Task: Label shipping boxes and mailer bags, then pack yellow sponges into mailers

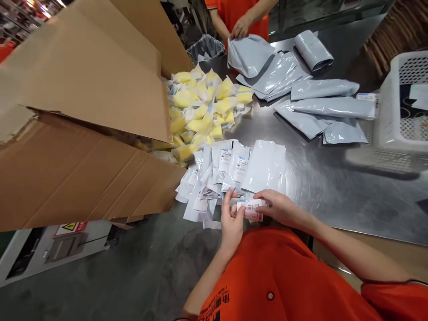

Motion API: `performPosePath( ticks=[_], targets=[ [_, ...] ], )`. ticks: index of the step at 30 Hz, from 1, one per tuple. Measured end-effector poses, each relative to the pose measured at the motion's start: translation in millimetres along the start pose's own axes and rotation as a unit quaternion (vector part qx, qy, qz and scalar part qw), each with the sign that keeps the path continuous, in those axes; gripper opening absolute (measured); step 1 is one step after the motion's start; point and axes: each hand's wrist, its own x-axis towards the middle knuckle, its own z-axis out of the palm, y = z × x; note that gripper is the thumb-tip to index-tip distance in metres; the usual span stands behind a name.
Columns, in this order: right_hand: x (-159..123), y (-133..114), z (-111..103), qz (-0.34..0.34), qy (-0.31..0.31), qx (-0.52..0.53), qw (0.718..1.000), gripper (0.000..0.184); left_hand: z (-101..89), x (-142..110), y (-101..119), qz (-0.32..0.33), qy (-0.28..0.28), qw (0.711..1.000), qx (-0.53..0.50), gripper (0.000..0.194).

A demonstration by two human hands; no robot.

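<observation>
Near the front edge of the metal table, my left hand (232,219) pinches the left end of a small labelled packet (250,206) between thumb and fingers. The packet carries a white label with printed numbers and a barcode, and a reddish lower part. On its right end my right hand (279,207) is closed too, with the fingers curled over it. Just beyond my hands lie several white plastic mailing bags (237,165), some with printed labels. A larger blank white bag (264,165) rests at their right.
An open cardboard box (100,80) leans at the left. Yellow items in clear wrapping (200,111) are heaped beside it. Grey mailing bags (334,107) lie farther back, near a white plastic basket (386,111). Opposite, a person's hands (241,27) hold a grey bag (250,53).
</observation>
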Motion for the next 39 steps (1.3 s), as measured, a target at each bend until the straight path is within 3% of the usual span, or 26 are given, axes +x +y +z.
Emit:
performPosePath(
  ticks=[4,8,12,14,16,19,22,24,25,28,33,39],
  targets=[
    [2,2,-6,0.009,-0.014,0.064,0.998,0.017,-8.4,-1,-11,0.098,0.003,0.989,0.112,0.056],
    [3,6,-4,-0.056,0.041,0.058,0.996,0.012,-11.4,-4,-17,0.129,-0.007,0.985,0.116,0.056],
    [0,4,-1,-0.109,0.144,0.007,0.983,0.014,-7.3,-1,-3,0.054,-0.037,0.997,0.041,0.07],
    [-5,2,2,-0.111,0.142,-0.002,0.984,0.016,-4.7,4,7,-0.013,-0.078,0.997,-0.011,0.08],
    [-10,1,5,-0.111,0.115,-0.001,0.987,0.019,-3.3,9,13,-0.053,-0.107,0.992,-0.03,0.065],
    [-16,1,6,-0.072,0.107,0.012,0.992,0.02,-4.5,16,15,-0.052,-0.076,0.996,0.014,0.024],
    [-14,-1,1,-0.035,0.117,0.031,0.992,0.027,-7.7,20,14,-0.026,-0.026,0.997,0.067,0.022],
    [-8,-4,-3,-0.05,0.099,0.016,0.994,0.049,-8.8,21,14,-0.013,-0.055,0.994,0.095,0.022],
    [-4,-6,-5,-0.057,0.069,0.004,0.996,0.051,-8.7,22,15,-0.006,-0.08,0.991,0.105,0.023],
    [5,-11,-5,-0.041,-0.013,-0.024,0.999,0.024,-5.7,21,16,0.019,-0.131,0.986,0.106,0.023],
    [3,-4,9,-0.022,0.052,-0.041,0.998,0.022,3.3,18,13,-0.026,-0.079,0.995,0.062,0.018],
    [-4,8,20,0.004,0.059,0.045,0.997,0.026,9.1,21,13,-0.077,-0.069,0.993,-0.048,0.019]
  ],
)
